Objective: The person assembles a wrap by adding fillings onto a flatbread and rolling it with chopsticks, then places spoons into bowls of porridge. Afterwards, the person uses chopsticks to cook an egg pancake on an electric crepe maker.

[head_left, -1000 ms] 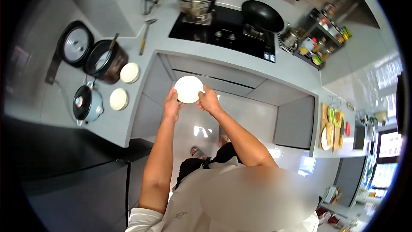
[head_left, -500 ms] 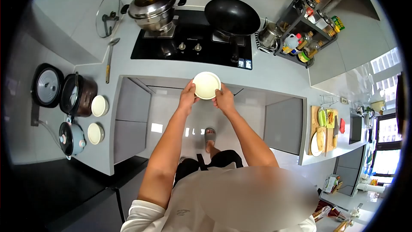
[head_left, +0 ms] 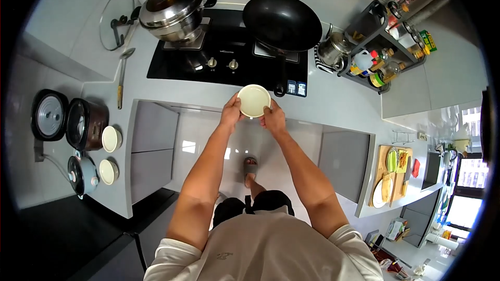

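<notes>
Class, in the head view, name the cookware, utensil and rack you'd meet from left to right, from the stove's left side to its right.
Wooden-handled utensil → lidded steel pot → black wok → small metal pot → bottle rack.

A pale grey countertop (head_left: pixel 200 92) is running across the upper part of the frame and down both sides. At upper centre it is holding a black glass-topped gas hob (head_left: pixel 219 54). To the hob's left, a wooden-handled metal spoon (head_left: pixel 121 79) is lying lengthwise. At left, a dark brown rice cooker (head_left: pixel 95 125) is standing open, a blue-grey electric pot (head_left: pixel 87 173) is sitting below it, and two cream bowls (head_left: pixel 111 139) (head_left: pixel 108 171) are resting beside them near the edge. At upper right, a dark condiment rack (head_left: pixel 376 32) is standing; at right, a wooden cutting board (head_left: pixel 382 162) is lying flat near a red item (head_left: pixel 415 168).
</notes>
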Demonstrator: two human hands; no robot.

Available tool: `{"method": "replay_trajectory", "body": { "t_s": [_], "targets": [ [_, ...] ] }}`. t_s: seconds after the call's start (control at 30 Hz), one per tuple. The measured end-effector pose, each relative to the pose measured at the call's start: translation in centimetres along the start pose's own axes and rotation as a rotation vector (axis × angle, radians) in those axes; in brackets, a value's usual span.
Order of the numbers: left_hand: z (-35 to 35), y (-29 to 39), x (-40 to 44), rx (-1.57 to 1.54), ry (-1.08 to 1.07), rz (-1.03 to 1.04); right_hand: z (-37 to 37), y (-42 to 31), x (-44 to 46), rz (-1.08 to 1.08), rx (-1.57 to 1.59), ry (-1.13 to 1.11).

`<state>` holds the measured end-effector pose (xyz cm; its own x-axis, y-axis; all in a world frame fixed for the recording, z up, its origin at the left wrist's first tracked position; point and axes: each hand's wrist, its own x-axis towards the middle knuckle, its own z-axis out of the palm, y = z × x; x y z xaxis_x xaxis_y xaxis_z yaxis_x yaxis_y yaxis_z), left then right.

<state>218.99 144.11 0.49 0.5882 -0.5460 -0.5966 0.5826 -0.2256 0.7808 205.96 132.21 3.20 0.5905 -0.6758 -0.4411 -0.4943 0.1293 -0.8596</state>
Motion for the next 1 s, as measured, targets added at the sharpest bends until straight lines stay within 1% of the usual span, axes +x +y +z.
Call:
{"method": "replay_trajectory", "body": {
  "t_s": [0.1, 0.27, 0.3, 0.37, 0.4, 0.47, 0.5, 0.53, 0.6, 0.63, 0.73, 0.77, 0.87, 0.9, 1.0],
  "targets": [
    [-0.5, 0.3, 0.9, 0.014, 0.001, 0.004, 0.5, 0.1, 0.8, -0.001, 0.019, -0.007],
    [0.1, 1.4, 0.4, 0.055, 0.072, 0.028, 0.5, -0.9, 0.6, -0.002, -0.006, -0.006],
    [0.2, 1.8, 0.0, 0.075, 0.089, 0.034, 0.6, 0.0, 1.1, -0.071, -0.177, 0.101],
    [-0.8, -2.0, 3.5, 0.4, 0.318, 0.354, 0.7, 2.7, 2.6, -0.215, -0.513, 0.322],
    [-0.4, -1.2, 3.2, 0.562, 0.431, 0.52, 0.4, 2.0, 2.0, -0.265, -0.308, 0.383],
    [-0.2, 0.3, 2.3, 0.731, 0.484, 0.697, -0.3, 0.5, 0.8, -0.364, 0.105, 0.492],
    [0.4, 1.9, 0.9, 0.816, 0.509, 0.784, -0.7, 0.6, 1.3, -0.291, 0.252, 0.409],
    [1.1, 2.8, 0.3, 0.744, 0.436, 0.796, -1.2, -1.1, 0.3, -0.245, 0.387, 0.328],
    [3.4, 4.9, 0.1, 0.604, 0.289, 0.824, -2.2, -7.0, -2.8, -0.158, 0.655, 0.155],
    [4.7, 5.8, 0.0, 0.552, 0.224, 0.817, -2.2, -7.3, -2.1, -0.124, 0.689, 0.136],
    [8.0, 6.9, -0.3, 0.413, 0.005, 0.839, -2.7, -8.6, -2.2, -0.192, 0.772, 0.119],
    [8.8, 6.8, -0.4, 0.378, 0.016, 0.679, -2.8, -8.9, -2.6, -0.225, 0.725, 0.114],
    [10.3, 8.0, -2.4, 0.443, -0.009, 0.648, -3.6, -8.2, -2.0, -0.231, 0.683, 0.168],
    [10.0, 6.3, -0.2, 0.462, -0.054, 0.709, -4.0, -8.3, -2.2, -0.219, 0.695, 0.217],
    [11.6, 6.2, -1.2, 0.567, -0.06, 0.789, -5.8, -6.8, -1.8, -0.296, 0.77, 0.278]
  ]
}}
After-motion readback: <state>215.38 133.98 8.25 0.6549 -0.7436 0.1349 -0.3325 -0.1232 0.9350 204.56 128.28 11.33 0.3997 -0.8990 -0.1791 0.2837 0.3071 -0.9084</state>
